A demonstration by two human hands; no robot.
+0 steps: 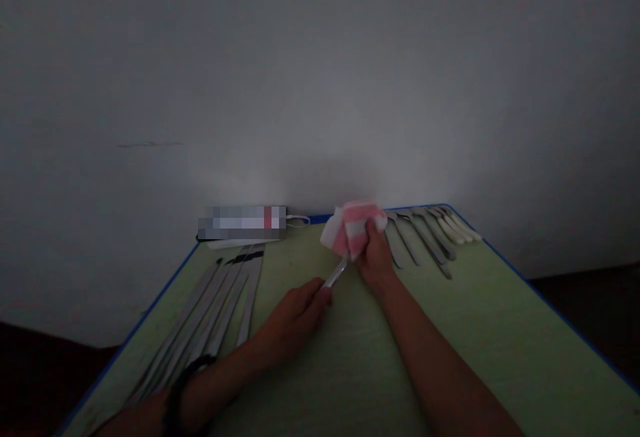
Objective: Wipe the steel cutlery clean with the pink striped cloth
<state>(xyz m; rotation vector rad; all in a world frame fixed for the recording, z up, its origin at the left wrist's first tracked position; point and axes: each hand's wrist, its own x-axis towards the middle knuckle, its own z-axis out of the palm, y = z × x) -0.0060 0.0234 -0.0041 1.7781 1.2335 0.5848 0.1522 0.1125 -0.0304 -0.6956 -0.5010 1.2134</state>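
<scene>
My left hand [305,304] is closed around the handle of a shiny metal utensil [337,273], which slants up and away over the middle of the table. A pink and white striped cloth [357,227] covers the utensil's far end, so its kind is hidden. My right hand [375,254] grips that cloth around the covered end, thumb on top. Left of my left arm, several long flat metal utensils [210,310] with dark bands near their far ends lie side by side. Beyond my right hand lie several pieces of metal cutlery [425,240].
Several white-handled pieces [457,227] lie at the table's back right corner. A blurred-out flat device [245,222] with a white cable [299,220] stands at the back left. The green table [480,330] has a blue edge and meets a grey wall [320,90].
</scene>
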